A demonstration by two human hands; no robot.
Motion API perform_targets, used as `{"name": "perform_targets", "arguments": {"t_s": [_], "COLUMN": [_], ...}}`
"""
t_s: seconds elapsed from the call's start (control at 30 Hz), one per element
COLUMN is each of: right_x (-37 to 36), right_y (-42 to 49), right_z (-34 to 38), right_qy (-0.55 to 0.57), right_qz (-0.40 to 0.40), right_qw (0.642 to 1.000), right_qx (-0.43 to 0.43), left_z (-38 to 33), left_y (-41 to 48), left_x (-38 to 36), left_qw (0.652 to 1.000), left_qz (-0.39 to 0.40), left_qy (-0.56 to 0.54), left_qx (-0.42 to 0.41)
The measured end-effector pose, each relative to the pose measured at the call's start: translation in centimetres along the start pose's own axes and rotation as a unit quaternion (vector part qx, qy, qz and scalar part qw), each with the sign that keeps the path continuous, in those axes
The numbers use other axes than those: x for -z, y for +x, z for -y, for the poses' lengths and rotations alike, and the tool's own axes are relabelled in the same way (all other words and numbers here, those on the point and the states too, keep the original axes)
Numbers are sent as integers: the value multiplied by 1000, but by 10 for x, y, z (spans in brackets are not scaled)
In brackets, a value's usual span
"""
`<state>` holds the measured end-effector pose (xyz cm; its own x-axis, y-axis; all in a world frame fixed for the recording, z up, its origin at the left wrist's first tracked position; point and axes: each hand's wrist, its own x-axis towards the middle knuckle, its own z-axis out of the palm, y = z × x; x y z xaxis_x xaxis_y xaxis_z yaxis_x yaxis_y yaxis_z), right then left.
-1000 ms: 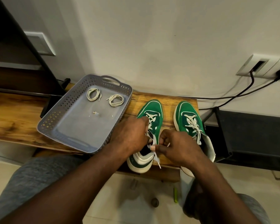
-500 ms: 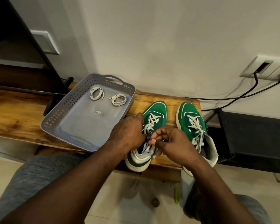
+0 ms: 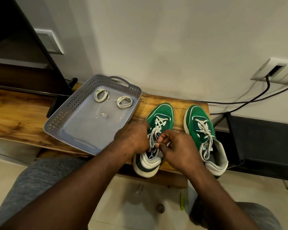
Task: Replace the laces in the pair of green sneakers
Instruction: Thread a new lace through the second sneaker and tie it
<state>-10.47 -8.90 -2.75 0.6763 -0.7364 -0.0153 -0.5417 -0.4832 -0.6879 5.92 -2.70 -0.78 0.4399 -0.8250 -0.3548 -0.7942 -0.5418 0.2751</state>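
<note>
Two green sneakers with white soles stand side by side on the wooden bench (image 3: 15, 117), toes toward the wall. Both of my hands work at the left sneaker (image 3: 161, 113). Its white lace (image 3: 158, 127) hangs loose over the tongue. My left hand (image 3: 131, 138) is curled against the shoe's left side at the eyelets. My right hand (image 3: 176, 148) pinches a strand of that lace between thumb and fingers above the tongue. The right sneaker (image 3: 199, 120) stays laced and untouched. Two coiled pale laces (image 3: 101, 95) (image 3: 124, 102) lie in a grey tray (image 3: 70, 130).
The perforated tray sits left of the shoes, with a small scrap (image 3: 103, 114) on its floor. Black cables (image 3: 249, 101) run from a wall socket (image 3: 276, 70) behind the right shoe. A dark shelf frame (image 3: 236, 135) stands right of the bench. My knees are below.
My right hand has risen from the shoe's collar to the middle of the tongue, drawing the lace up. The lace across the left sneaker now looks looser. My left hand has stayed alongside the shoe.
</note>
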Motion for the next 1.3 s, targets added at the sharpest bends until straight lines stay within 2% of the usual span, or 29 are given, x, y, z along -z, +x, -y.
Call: {"name": "perform_targets", "arguments": {"t_s": [0.1, 0.2, 0.6, 0.7, 0.83, 0.9, 0.97, 1.03, 1.1, 1.2, 1.3], "right_x": [0, -5, -13, -9, 10, 23, 35, 46, 56, 54, 40], "right_y": [2, 4, 8, 6, -1, -9, -18, -26, -34, -46, -48], "right_z": [2, 0, -12, -12, -14, -17, -23, -30, -33, -32, -32], "right_qy": [-45, -92, -57, -51, -95, -132, -185, -234, -247, -247, -255], "right_qz": [-36, -15, -75, -72, -94, -140, -165, -115, -31, 19, -17], "right_qw": [998, 996, 995, 996, 991, 981, 967, 952, 945, 951, 957], "right_qx": [16, 9, -19, -9, 9, -8, -66, -162, -213, -186, -137], "left_z": [0, -2, -5, -5, -4, -5, -5, -4, -3, -4, -6], "left_y": [1, 3, 4, 5, 5, 4, 3, 5, 6, 5, 5], "left_x": [-8, -13, -13, -13, -9, -11, -14, -18, -21, -24, -27], "left_qw": [1000, 999, 992, 992, 993, 994, 995, 994, 994, 995, 995], "left_qz": [-21, -46, -109, -108, -90, -77, -66, -61, -55, -56, -62], "left_qy": [9, -2, -41, -43, -47, -46, -41, -49, -60, -59, -64], "left_qx": [-5, -14, -45, -45, -52, -66, -70, -70, -72, -66, -54]}}
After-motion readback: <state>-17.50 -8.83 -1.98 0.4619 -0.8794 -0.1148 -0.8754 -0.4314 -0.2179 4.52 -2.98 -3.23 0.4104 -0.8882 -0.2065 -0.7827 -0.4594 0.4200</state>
